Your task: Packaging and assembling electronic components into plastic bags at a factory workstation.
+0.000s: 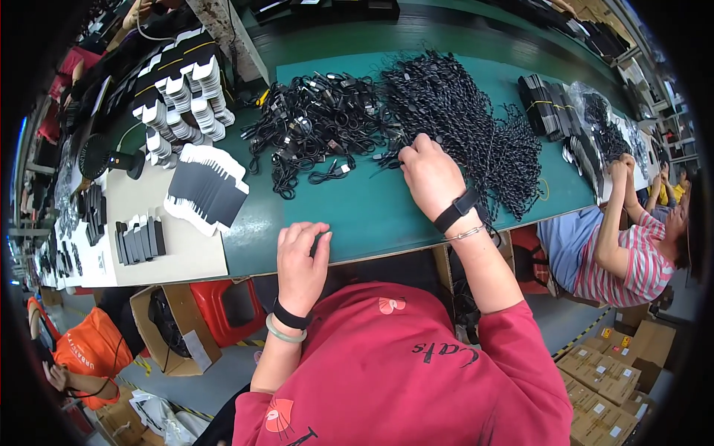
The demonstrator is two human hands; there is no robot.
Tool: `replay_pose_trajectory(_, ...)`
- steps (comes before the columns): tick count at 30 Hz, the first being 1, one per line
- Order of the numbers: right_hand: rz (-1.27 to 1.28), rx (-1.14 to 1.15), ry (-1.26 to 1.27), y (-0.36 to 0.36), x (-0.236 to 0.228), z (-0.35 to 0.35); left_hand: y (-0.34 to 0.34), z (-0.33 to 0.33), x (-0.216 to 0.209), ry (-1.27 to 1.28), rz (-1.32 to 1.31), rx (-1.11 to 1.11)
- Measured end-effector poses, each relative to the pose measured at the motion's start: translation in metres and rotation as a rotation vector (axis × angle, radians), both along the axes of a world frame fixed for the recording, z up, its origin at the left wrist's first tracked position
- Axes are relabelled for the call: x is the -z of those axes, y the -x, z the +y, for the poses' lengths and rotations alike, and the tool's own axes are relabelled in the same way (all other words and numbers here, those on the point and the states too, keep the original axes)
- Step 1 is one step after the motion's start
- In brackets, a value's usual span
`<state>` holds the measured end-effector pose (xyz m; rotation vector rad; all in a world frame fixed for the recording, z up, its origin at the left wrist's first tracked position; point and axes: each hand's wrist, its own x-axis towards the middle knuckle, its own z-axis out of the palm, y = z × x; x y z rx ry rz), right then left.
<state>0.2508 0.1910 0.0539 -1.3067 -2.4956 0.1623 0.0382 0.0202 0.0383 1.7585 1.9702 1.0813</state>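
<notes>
My right hand (431, 178) reaches over the green table mat, its fingers bent and closed at a small bundled black cable (387, 159). The fingertips partly hide their grip. A large heap of bundled black cables (320, 115) with metal plugs lies just beyond, to the left. Right of it spreads a thick pile of black-and-white twisted cords (454, 111). At the table's near edge my left hand (301, 264) is curled, thumb close to the index finger. Something small and dark shows between them, too hidden to name. One coiled cable (329, 172) lies apart, in front of the heap.
To the left stand stacked black-and-white card sleeves (186, 97), a fanned stack (206, 189) and a small fan (104, 157). Strapped black packs (547, 108) lie right. A co-worker in a striped shirt (632, 256) sits right; an open carton (175, 331) and red stool (227, 312) stand below.
</notes>
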Motion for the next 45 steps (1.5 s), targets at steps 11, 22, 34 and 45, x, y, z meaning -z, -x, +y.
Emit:
replay_pose_trajectory(11,0.244,0.303,-0.183,-0.056,-0.054,0.065,0.001,-0.001,0.0,0.014,-0.022,0.003)
replay_pose_trajectory(22,0.232,0.173,0.148,-0.054,-0.032,0.15,0.002,0.0,0.004,-0.001,-0.002,-0.003)
replay_pose_trajectory(34,0.727,0.212,0.393,-0.053,-0.043,0.153,0.002,-0.001,0.007,-0.044,0.004,0.011)
replay_pose_trajectory(45,1.441,-0.462,0.592,-0.139,-0.239,0.086,0.006,-0.002,0.007,-0.036,-0.018,-0.001)
